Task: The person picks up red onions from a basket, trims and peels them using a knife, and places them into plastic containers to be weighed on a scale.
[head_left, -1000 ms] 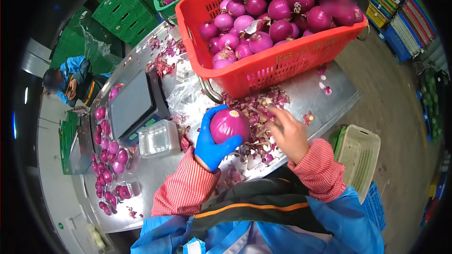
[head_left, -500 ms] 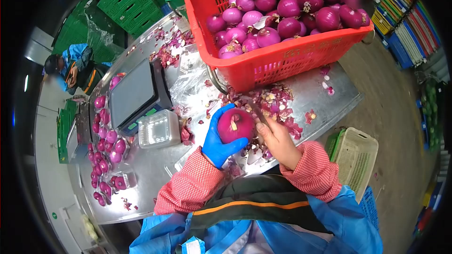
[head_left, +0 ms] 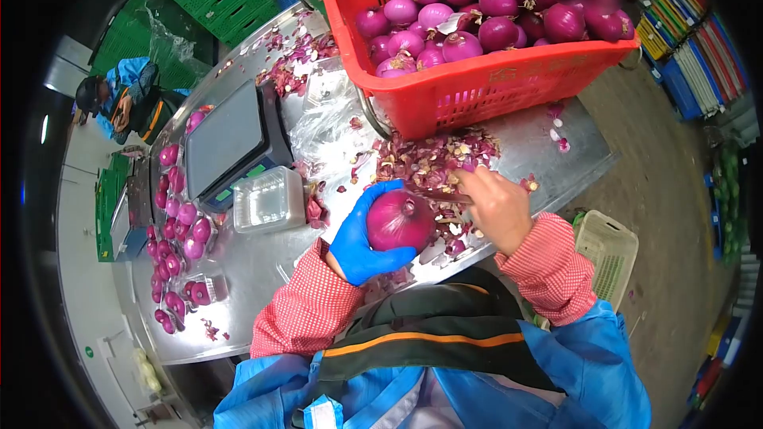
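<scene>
A large red onion [head_left: 395, 224] rests in my left hand [head_left: 355, 240], which wears a blue glove and curls round its left side. The onion's neck end faces up and to the right. My bare right hand [head_left: 499, 205] grips a knife [head_left: 439, 195] with a dark, narrow blade. Its blade points left, with the tip right at the onion's neck. Beneath both hands, loose purple onion skins [head_left: 429, 160] and pale trimmings are spread over the metal table [head_left: 318, 302].
A red crate [head_left: 493, 83] heaped with onions stands at the table's far side. On the left are a scale [head_left: 226, 143], a clear plastic tray [head_left: 269, 200] and packed onions [head_left: 171, 250]. A pale basket [head_left: 606, 258] sits low at right. Another person [head_left: 123, 99] works at far left.
The pale tuft at the onion's neck no longer shows. My right hand has swung up and right, and the knife now lies more level, pointing left. My left hand still holds the onion.
</scene>
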Demonstrator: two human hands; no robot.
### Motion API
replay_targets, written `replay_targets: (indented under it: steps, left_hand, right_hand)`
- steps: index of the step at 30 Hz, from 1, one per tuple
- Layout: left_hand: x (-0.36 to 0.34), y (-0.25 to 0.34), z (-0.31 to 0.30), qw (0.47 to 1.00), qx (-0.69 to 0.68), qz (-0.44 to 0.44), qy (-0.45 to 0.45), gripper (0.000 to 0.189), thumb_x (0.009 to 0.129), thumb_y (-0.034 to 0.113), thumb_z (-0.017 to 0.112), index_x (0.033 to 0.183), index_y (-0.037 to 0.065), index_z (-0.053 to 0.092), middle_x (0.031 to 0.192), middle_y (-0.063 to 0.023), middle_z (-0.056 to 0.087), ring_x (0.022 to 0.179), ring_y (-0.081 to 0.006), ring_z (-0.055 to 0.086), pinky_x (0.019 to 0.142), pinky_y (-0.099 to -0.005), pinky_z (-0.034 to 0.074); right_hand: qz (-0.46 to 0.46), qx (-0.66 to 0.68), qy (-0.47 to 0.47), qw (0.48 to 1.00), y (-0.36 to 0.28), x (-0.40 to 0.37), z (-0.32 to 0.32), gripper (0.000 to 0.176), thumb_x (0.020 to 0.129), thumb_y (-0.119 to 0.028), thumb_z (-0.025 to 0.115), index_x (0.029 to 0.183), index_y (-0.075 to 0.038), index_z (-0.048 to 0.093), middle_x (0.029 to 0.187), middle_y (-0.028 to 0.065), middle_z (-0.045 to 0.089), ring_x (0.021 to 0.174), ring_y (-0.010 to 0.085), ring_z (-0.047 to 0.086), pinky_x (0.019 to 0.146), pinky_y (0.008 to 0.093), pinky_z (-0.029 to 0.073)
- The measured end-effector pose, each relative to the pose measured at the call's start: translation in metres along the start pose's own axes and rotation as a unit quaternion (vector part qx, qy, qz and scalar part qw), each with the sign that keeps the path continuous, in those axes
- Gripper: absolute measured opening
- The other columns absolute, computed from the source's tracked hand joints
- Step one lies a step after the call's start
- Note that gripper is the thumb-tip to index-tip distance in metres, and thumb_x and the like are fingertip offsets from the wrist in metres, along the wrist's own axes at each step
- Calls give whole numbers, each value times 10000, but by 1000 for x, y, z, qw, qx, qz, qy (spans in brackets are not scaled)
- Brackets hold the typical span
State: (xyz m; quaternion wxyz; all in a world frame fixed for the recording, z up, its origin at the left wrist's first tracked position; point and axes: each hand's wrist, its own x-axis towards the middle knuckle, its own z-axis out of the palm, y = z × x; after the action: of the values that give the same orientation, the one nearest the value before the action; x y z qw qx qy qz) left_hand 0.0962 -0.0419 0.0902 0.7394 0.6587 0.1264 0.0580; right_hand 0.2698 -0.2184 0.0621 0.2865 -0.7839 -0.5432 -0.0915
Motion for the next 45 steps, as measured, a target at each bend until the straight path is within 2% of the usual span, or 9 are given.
replay_targets:
  steps: [7, 10, 16, 24, 26, 32, 36, 40, 45]
  left_hand:
    - [-2, -21, -16, 988, 148, 29, 37, 952, 624, 168, 893, 1421, 57, 386, 1298, -133, 507, 1188, -236, 543, 1035, -369, 448]
    - [-23, -21, -56, 969, 242, 27, 43, 948, 613, 216, 912, 1400, 60, 408, 1281, -145, 526, 1192, -254, 548, 1034, -379, 457]
    - [-93, -72, -133, 950, 253, -161, 85, 975, 593, 240, 940, 1406, 55, 435, 1323, -143, 548, 1211, -260, 559, 1034, -397, 469]
    - [-98, -91, -160, 801, 590, -102, 17, 856, 620, 305, 862, 1358, 26, 532, 1269, -204, 616, 1170, -383, 592, 1015, -438, 480]
    - [-48, -10, -114, 899, 429, -53, 78, 648, 743, 90, 766, 1355, 55, 555, 1190, -166, 641, 1089, -343, 607, 969, -401, 475]
    - [150, 130, -19, 773, 506, 381, -31, 589, 769, 39, 707, 1334, 1, 542, 1229, -176, 605, 1132, -342, 577, 976, -393, 453]
    - [304, 130, 45, 761, 482, 431, -54, 727, 771, 123, 763, 1425, 71, 450, 1303, -199, 540, 1245, -381, 510, 1055, -412, 411]
    - [403, 126, 101, 854, 490, 160, 64, 985, 727, 506, 803, 1433, -40, 386, 1333, -281, 550, 1233, -395, 561, 1028, -445, 474]
    - [431, 134, 131, 839, 535, 46, 89, 1022, 674, 555, 810, 1406, -38, 414, 1285, -282, 581, 1179, -373, 603, 985, -420, 512]
  right_hand:
    - [122, 349, -78, 926, -42, 20, -7, 524, 882, -340, 699, 1312, -85, 544, 1164, 187, 608, 928, 321, 653, 780, 406, 523]
    - [211, 439, -59, 871, -28, 5, 33, 395, 900, -303, 686, 1190, -42, 626, 1008, 174, 680, 859, 275, 678, 749, 375, 515]
    - [229, 414, -117, 873, -25, -31, 59, 273, 918, -220, 648, 1090, -8, 643, 876, 168, 681, 808, 288, 677, 717, 371, 505]
    - [205, 336, -154, 907, -22, -27, 58, 290, 941, -306, 600, 1032, -31, 615, 833, 209, 652, 784, 394, 642, 696, 460, 492]
    - [208, 350, -141, 903, -15, -28, 58, 282, 954, -287, 587, 1029, -17, 617, 811, 221, 639, 768, 405, 641, 688, 463, 496]
    - [251, 366, -118, 888, 0, -30, 39, 331, 973, -329, 557, 1065, -19, 629, 910, 205, 655, 848, 385, 642, 735, 445, 501]
    - [317, 358, -84, 874, 17, -43, 33, 344, 958, -343, 571, 1107, -43, 649, 898, 193, 671, 850, 374, 654, 741, 431, 499]
    - [336, 335, -17, 880, 38, -66, 44, 358, 947, -356, 585, 1112, -47, 661, 937, 176, 685, 878, 352, 665, 745, 419, 509]
    - [383, 346, -36, 856, 53, -82, 46, 367, 949, -383, 575, 1079, -51, 664, 906, 165, 679, 847, 352, 662, 735, 421, 505]
